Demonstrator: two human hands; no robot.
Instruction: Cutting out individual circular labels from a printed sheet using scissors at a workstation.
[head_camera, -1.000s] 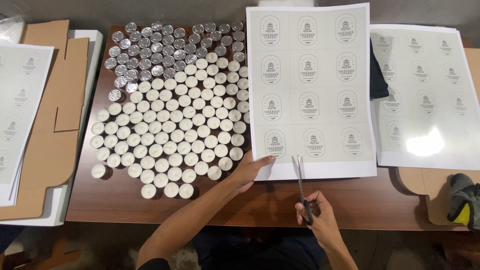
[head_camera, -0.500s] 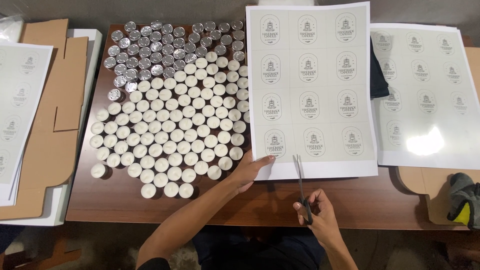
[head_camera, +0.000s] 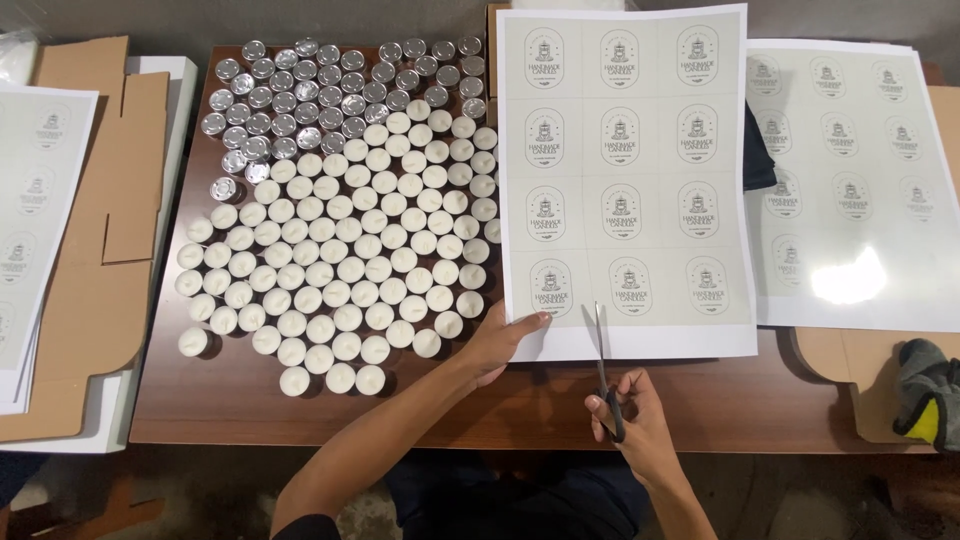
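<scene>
A white sheet of printed labels (head_camera: 625, 180) lies on the brown table, its near edge in front of me. My left hand (head_camera: 505, 340) presses down the sheet's lower left corner. My right hand (head_camera: 630, 420) holds a pair of scissors (head_camera: 602, 365) by the handles. The blades point away from me and reach into the sheet's bottom edge between two label columns.
Several white tealight candles (head_camera: 340, 260) cover the table's left half, with silver upturned ones (head_camera: 320, 90) at the far end. More label sheets (head_camera: 860, 190) lie to the right and far left (head_camera: 30, 200). Flat cardboard (head_camera: 90, 270) lies at left; a glove (head_camera: 930, 395) at right.
The scissors' blades have moved slightly further into the bottom edge of the sheet. My left hand has stayed on the sheet's corner.
</scene>
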